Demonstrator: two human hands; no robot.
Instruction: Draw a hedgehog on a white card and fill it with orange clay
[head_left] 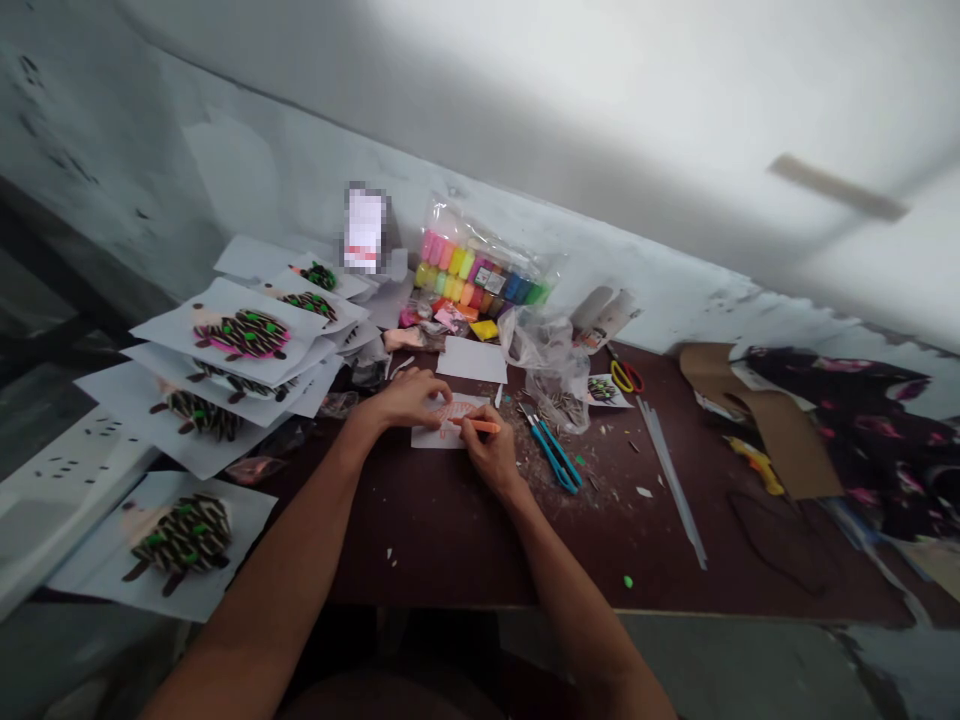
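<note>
My left hand (409,398) lies on a small sheet of white paper (433,436), its fingers curving over the sheet's upper edge. My right hand (489,452) grips an orange marker (480,426), whose tip touches orange drawing on the paper. The drawing is partly hidden by both hands. The brown tabletop (442,545) lies beneath them, scattered with small scraps. Nearest to my right hand are a pair of teal-handled tools (555,455) and a litter of shavings.
Paper sheets bearing spiky clay-and-seed animal figures (180,535) are stacked at the left. A bag of coloured clay tubs (472,270) stands behind. There are also a seed-filled plastic bag (555,365), yellow-red scissors (626,376), long white strips (671,480), and cardboard (780,440) beside dark floral cloth (847,440).
</note>
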